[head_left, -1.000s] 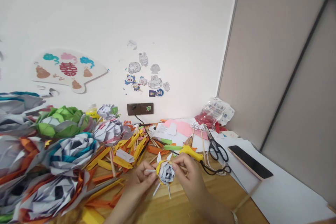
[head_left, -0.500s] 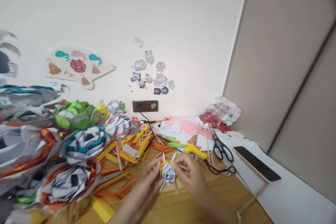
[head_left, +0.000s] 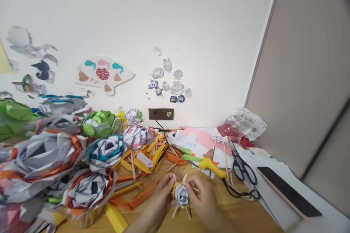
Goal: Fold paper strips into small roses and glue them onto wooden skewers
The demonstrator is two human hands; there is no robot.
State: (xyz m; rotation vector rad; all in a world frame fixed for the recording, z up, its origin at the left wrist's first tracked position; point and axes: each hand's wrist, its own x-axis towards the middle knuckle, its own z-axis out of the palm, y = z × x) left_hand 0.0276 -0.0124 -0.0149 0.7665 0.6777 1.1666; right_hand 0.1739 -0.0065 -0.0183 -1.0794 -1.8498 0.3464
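Two-handed, we pinch a white-and-yellow paper flower (head_left: 181, 194) — left hand (head_left: 163, 193) one side, right hand (head_left: 202, 194) opposite — above wood.

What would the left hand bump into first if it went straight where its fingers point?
The small yellow-and-white paper flower: the left hand is right up against it. Past that, the line seems to run toward the green strip, but depth is hard to judge here.

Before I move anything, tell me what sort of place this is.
Likely a craft corner, perhaps in a home: large folded paper flowers crowd the left, loose orange and yellow strips litter the wooden table, and scissors lie to the right.
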